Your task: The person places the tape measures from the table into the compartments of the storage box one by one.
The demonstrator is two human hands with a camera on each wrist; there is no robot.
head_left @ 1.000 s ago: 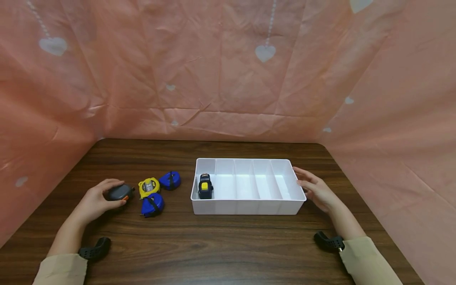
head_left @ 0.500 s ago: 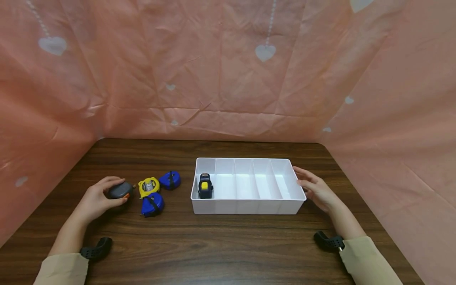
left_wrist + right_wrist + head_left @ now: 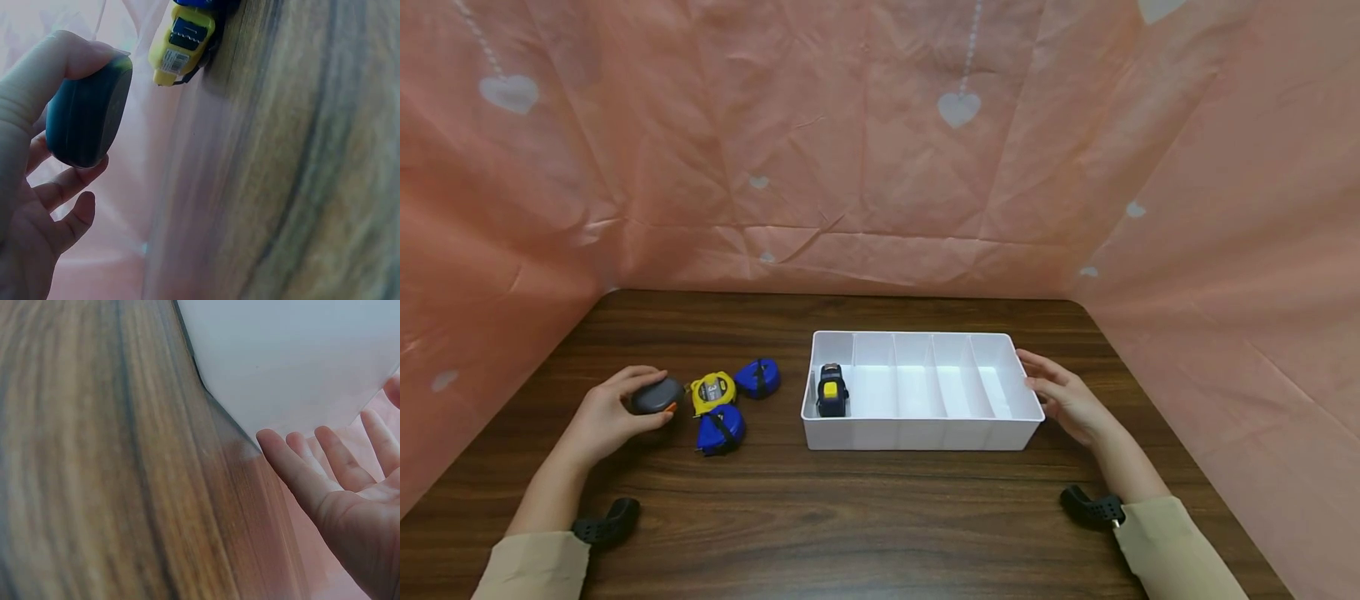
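your left hand (image 3: 606, 417) grips the grey tape measure (image 3: 656, 395) just off the table (image 3: 850, 517), beside the yellow tape measure (image 3: 712, 392). your right hand (image 3: 1063, 400), fingers relaxed, rests against the white tray's (image 3: 917, 433) right wall.

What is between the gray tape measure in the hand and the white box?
The yellow tape measure and two blue tape measures lie on the table between the gray tape measure, held by the left hand, and the white divided tray.
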